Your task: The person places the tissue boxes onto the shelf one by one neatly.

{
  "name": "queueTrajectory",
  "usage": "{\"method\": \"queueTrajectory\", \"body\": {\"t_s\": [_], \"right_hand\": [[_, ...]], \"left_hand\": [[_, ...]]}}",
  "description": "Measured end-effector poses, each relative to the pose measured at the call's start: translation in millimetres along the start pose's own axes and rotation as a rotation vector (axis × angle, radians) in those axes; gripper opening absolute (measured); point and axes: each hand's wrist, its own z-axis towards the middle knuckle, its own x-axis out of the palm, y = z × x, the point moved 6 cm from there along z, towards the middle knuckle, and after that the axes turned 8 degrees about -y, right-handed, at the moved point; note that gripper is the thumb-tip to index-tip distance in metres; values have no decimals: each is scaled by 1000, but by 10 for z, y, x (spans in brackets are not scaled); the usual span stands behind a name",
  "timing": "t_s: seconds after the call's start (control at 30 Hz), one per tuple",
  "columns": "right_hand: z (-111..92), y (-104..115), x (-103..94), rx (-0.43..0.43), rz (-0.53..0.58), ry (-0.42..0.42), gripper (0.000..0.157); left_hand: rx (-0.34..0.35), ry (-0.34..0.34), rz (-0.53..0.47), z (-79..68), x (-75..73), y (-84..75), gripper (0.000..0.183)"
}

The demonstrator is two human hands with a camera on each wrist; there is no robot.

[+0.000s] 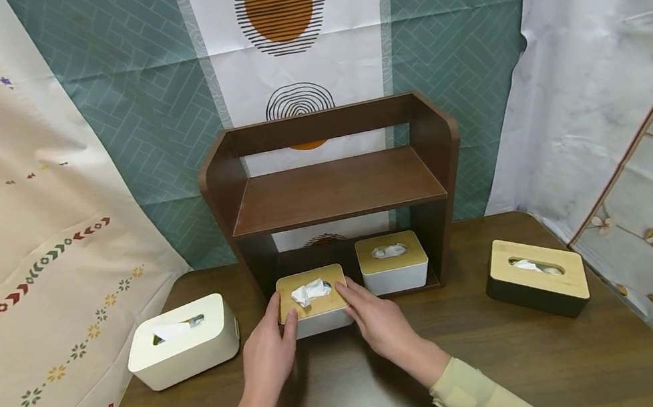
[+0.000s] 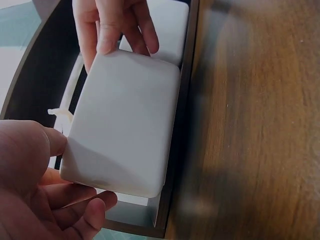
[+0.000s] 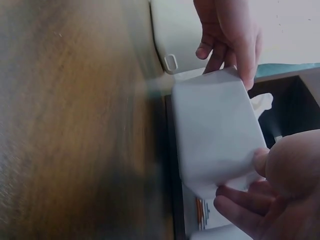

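Observation:
A white tissue box (image 1: 323,323) with a wood-coloured lid and a tissue poking from its slot is held between both hands, at the front left of the shelf's lower level. My left hand (image 1: 269,352) grips its left end, the thumb near the front edge. On the opposite end my right hand (image 1: 381,321) grips it with fingers along the side. In the left wrist view the box's white front (image 2: 122,122) faces the camera. A similar white tissue box (image 1: 396,268) with a wooden lid stands on the lower level, just right of the held one.
The brown two-level shelf (image 1: 337,189) stands at the back of the wooden table (image 1: 348,396), its upper board bare. An all-white tissue box (image 1: 185,344) sits at the left, and a black one with a light wood lid (image 1: 537,277) at the right. Patterned cloths hang around.

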Motion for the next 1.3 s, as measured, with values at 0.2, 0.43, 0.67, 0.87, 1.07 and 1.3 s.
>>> {"method": "queueTrajectory", "body": {"t_s": [0.2, 0.43, 0.67, 0.87, 1.07, 1.3], "right_hand": [[74, -60, 21, -14, -5, -16, 48], [142, -121, 56, -56, -5, -66, 45], [231, -295, 209, -28, -21, -61, 45], [288, -498, 442, -38, -50, -119, 46], [341, -228, 213, -14, -25, -89, 45], [399, -130, 174, 54, -45, -25, 45]], "left_hand": [[18, -20, -14, 100, 60, -11, 58], [22, -34, -28, 216, 127, -27, 56], [28, -35, -39, 310, 206, -26, 55], [24, -48, -45, 396, 257, 16, 53], [19, -49, -50, 473, 289, 25, 51], [22, -58, -80, 530, 313, 53, 50]]}}
